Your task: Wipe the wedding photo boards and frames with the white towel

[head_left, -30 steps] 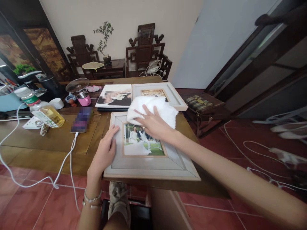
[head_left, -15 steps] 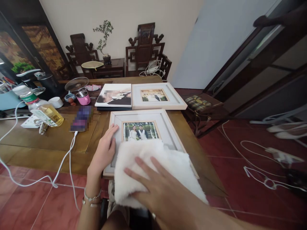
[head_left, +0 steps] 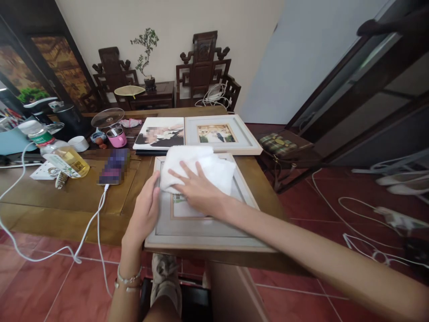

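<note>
A light wooden picture frame lies flat on the table, its photo mostly covered by a white fluffy cloth and my hand. My right hand presses on the cloth from above, fingers spread, over the frame's upper part. Along the frame's left edge rests my left hand, its fingers stretched out and touching the rim. Behind are a second framed photo and a white-edged photo panel lying on something dark.
On the table to the left lie a phone with a white charging cable, a bottle of yellow liquid and a pink mug. A plaid bag sits beyond the right edge. Cables cross the red tiled floor.
My right hand has pushed the cloth away from me, from the frame's near part to its far part, uncovering the near rim. My left hand stays at the left edge.
</note>
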Available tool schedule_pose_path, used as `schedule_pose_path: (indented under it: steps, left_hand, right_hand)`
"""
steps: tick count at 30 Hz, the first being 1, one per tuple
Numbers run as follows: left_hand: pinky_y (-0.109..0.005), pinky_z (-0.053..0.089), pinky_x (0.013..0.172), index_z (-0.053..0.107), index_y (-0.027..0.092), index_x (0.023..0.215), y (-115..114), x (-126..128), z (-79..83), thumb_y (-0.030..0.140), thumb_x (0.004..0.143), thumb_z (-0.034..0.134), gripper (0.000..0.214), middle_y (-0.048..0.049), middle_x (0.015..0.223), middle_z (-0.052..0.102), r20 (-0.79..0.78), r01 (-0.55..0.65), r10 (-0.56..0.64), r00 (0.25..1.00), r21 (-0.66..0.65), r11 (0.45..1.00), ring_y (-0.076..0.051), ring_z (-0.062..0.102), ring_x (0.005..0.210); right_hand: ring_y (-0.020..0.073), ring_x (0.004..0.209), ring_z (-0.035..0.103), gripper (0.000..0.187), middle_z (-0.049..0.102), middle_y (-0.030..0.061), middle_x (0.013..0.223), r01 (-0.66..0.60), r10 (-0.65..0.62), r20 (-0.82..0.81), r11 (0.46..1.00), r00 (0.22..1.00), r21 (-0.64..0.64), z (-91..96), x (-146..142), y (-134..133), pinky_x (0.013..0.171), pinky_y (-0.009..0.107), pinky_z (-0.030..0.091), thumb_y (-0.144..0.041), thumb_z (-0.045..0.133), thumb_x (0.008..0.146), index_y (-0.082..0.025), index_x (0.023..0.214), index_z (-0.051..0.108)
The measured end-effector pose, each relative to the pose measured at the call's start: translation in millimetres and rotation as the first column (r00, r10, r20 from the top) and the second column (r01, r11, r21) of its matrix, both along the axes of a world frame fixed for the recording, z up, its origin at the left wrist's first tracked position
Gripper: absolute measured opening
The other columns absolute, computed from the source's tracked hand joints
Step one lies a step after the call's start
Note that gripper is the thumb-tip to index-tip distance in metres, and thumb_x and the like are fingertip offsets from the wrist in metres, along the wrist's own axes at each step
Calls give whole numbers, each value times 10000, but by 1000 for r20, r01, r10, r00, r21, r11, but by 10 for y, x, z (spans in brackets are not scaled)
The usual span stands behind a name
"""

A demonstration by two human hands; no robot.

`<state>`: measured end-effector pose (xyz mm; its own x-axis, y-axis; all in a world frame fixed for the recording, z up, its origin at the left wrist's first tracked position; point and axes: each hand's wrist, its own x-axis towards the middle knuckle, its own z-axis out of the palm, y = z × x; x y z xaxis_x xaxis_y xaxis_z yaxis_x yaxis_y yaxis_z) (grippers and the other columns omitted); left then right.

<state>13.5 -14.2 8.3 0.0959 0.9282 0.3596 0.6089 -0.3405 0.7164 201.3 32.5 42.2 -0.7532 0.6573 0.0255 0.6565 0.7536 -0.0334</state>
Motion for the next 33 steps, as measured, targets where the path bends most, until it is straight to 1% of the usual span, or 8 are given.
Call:
schedule_pose_path:
  steps: [7, 10, 13, 17, 22, 25, 28, 33]
  left_hand:
    - [-426, 258, 1186, 375, 217, 1444, -17, -27, -11, 384, 1014, 274, 473, -84, 1508, 420, 40, 10, -10, 999, -3, 1000, -205, 375, 1400]
    - [-416, 278, 1181, 432, 209, 1403, -10, -15, -2, 345, 1002, 334, 435, -88, 1490, 447, -26, 21, -20, 999, 10, 1000, -200, 386, 1395]
    - [-413, 276, 1184, 465, 188, 1375, 2, -11, -9, 296, 976, 410, 417, -108, 1497, 434, -77, 44, -43, 996, 11, 999, -208, 364, 1411]
    - [-427, 263, 1190, 486, 185, 1357, 2, -15, -16, 244, 959, 428, 407, -110, 1491, 442, -88, 66, -66, 994, 4, 998, -210, 331, 1428]
    - [-447, 251, 1192, 503, 196, 1346, -16, -6, 8, 201, 949, 406, 408, -100, 1492, 442, -81, 90, -91, 993, -13, 996, -211, 304, 1441]
    - [-447, 250, 1191, 524, 182, 1325, -17, 4, 19, 181, 943, 387, 405, -104, 1479, 458, -82, 95, -95, 992, -10, 995, -213, 303, 1441]
    - [-444, 260, 1186, 561, 167, 1277, -7, 8, 17, 160, 930, 382, 391, -110, 1456, 486, -83, 87, -87, 993, 0, 996, -221, 325, 1431]
    - [-420, 306, 1161, 621, 183, 1156, 1, 2, 18, 136, 913, 386, 341, -92, 1333, 599, -66, 77, -77, 995, -8, 997, -219, 344, 1422]
  right_hand:
    - [435, 1417, 167, 533, 309, 56, 1545, -196, 178, -88, 932, 980, -305, 239, 79, -936, 1066, 750, 173, -85, 516, 756, -220, 1262, 614]
    - [420, 1418, 173, 547, 328, 41, 1530, -207, 196, -69, 890, 978, -406, 303, 214, -1133, 1077, 734, 192, -97, 547, 714, -231, 1237, 631]
    - [400, 1405, 241, 613, 373, 34, 1511, -124, 101, -78, 910, 992, -396, 233, 354, -1180, 1079, 697, 260, -75, 569, 661, -281, 1236, 628]
    - [338, 1411, 268, 714, 375, 24, 1517, 52, -72, -104, 982, 992, -183, 36, 550, -1023, 1101, 652, 264, 56, 452, 653, -297, 1255, 607]
    - [383, 1415, 242, 658, 365, 110, 1521, 178, -175, -49, 982, 983, 59, -42, 631, -427, 1096, 659, 237, 65, 437, 710, -188, 1303, 568]
    - [391, 1421, 220, 643, 317, 115, 1545, 168, -164, -48, 983, 985, 79, -1, 448, -7, 1072, 668, 263, 55, 423, 751, -173, 1344, 517]
    - [374, 1441, 163, 661, 268, 85, 1569, 52, -48, -64, 997, 997, 54, 9, 138, 253, 1084, 672, 235, 38, 433, 771, -187, 1393, 455]
    - [372, 1442, 160, 683, 291, 83, 1561, -13, 15, -53, 1000, 999, 23, -17, -63, 238, 1077, 693, 223, 69, 427, 740, -182, 1374, 474]
